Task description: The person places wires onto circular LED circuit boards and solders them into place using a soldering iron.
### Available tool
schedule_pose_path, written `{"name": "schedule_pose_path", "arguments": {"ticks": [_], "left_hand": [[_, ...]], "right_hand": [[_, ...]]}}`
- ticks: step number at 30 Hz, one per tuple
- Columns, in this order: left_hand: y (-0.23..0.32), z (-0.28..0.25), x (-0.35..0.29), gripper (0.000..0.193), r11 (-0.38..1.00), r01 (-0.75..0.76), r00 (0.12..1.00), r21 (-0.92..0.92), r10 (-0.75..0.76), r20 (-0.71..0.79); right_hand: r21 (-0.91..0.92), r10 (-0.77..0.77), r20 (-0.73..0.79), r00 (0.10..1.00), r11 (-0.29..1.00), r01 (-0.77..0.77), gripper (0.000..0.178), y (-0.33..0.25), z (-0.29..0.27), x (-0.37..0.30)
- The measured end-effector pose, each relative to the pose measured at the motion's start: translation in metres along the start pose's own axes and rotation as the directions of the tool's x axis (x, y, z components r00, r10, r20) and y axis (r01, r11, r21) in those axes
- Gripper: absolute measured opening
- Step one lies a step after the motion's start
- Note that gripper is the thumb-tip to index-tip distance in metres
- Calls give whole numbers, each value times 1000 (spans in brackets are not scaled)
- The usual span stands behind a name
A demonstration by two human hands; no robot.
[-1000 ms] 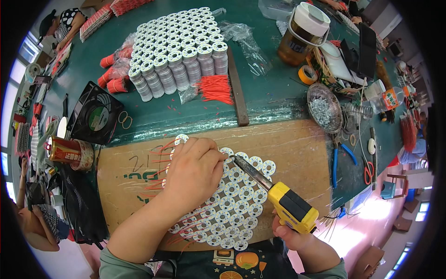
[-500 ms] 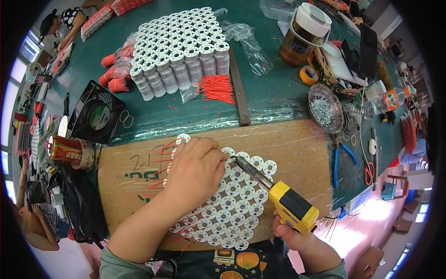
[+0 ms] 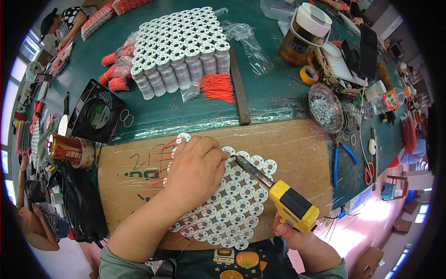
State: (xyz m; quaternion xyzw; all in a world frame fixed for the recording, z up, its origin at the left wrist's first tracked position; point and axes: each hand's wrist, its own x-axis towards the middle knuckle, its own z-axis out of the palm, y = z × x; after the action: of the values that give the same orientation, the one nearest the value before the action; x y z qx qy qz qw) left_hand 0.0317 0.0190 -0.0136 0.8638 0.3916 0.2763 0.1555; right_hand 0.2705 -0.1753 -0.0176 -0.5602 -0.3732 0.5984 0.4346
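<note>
Green tabletop [image 3: 274, 93] spreads beyond the fingers; left of them, handwriting [image 3: 147, 161] and green lettering [image 3: 141, 175] mark a brown board [image 3: 297, 144]. White ring discs [image 3: 238, 215] lie beneath the left hand's [image 3: 197, 169] bent fingers, whose grip is hidden; the right hand [image 3: 291, 235] clasps a yellow soldering gun [image 3: 292, 204], tip beside them.

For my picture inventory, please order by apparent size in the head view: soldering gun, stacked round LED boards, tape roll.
1. Stacked round LED boards
2. Yellow soldering gun
3. Orange tape roll
</note>
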Motion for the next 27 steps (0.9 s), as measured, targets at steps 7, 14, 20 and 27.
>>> {"name": "schedule_pose_path", "arguments": {"ticks": [7, 14, 20, 27], "left_hand": [[-2, 1, 1, 11, 1000, -7, 1000, 1, 7, -2], [-2, 0, 1, 11, 1000, -15, 1000, -2, 15, -1], [-1, -1, 1, 11, 1000, -8, 1000, -4, 8, 6], [0, 0, 2, 10, 1000, -4, 1000, -7, 4, 9]], "right_hand": [[-131, -66, 34, 997, 989, 70, 51, 2, 0, 2], [-57, -23, 36, 999, 998, 26, 57, -3, 0, 2], [-56, -43, 0, 999, 998, 43, 68, -1, 1, 2], [127, -131, -145, 981, 981, 149, 74, -6, -3, 4]]}}
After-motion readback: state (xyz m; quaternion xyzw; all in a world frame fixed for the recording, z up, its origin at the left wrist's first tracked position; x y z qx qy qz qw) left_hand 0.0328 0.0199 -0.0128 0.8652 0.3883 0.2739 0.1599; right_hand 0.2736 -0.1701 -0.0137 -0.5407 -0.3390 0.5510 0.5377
